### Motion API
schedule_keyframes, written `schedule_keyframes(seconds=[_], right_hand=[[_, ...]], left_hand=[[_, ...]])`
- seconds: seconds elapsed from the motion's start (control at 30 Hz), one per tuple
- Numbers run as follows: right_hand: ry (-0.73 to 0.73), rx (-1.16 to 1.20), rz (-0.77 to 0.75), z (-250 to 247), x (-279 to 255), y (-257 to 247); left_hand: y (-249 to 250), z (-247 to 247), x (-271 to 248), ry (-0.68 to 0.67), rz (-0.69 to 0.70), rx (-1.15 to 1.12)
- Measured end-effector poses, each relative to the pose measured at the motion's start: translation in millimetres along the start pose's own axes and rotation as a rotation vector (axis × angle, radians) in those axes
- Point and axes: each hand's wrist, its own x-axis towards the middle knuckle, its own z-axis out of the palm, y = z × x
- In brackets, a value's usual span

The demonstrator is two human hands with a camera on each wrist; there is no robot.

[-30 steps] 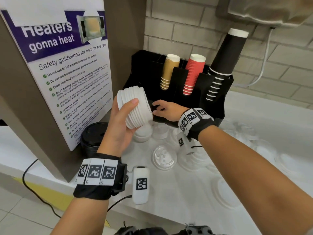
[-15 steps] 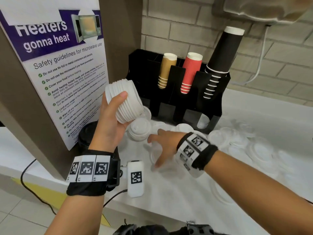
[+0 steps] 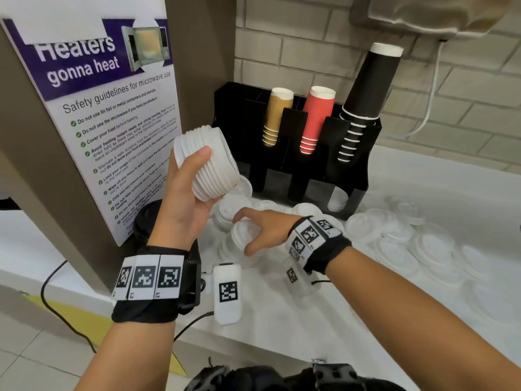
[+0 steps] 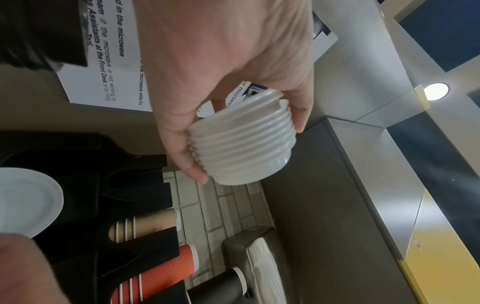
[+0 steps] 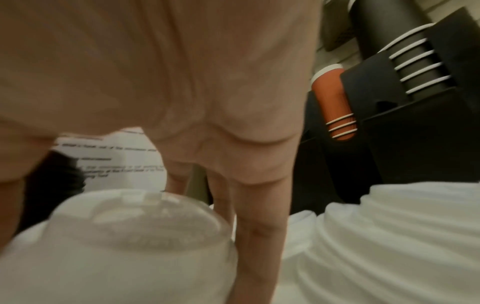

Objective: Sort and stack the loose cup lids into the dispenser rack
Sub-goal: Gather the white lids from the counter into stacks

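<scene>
1. The stack of white lids [image 3: 207, 162] was nested tight, ribbed at its rims, tilted on its side and held up in the air just left of the dispenser rack [image 3: 315, 170].
2. The dispenser rack was black and upright, and carried 3 tilted columns of cups.
3. A clear domed lid [image 3: 242, 235] sat on a short pile in front of the dispenser rack.
4. Loose lids [image 3: 394, 244] lay scattered flat, some overlapping, to the right of the dispenser rack.

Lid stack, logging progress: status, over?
Left hand grips lid stack. Right hand closing over loose lid, grasp unclear. Rack path unobstructed.
</scene>
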Motion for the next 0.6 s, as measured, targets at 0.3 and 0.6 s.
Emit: schedule_keyframes(seconds=[0.3, 0.6], right_hand=[[-0.061, -0.49, 0.137, -9.7, -1.7, 12.5], [0.124, -0.397, -0.078, 34.3, 20.2, 2.2]], left_hand=[[2.9, -4.9, -1.4, 0.002, 0.011, -0.006], [-8.1, -1.7, -0.1, -0.015, -0.022, -0.013]])
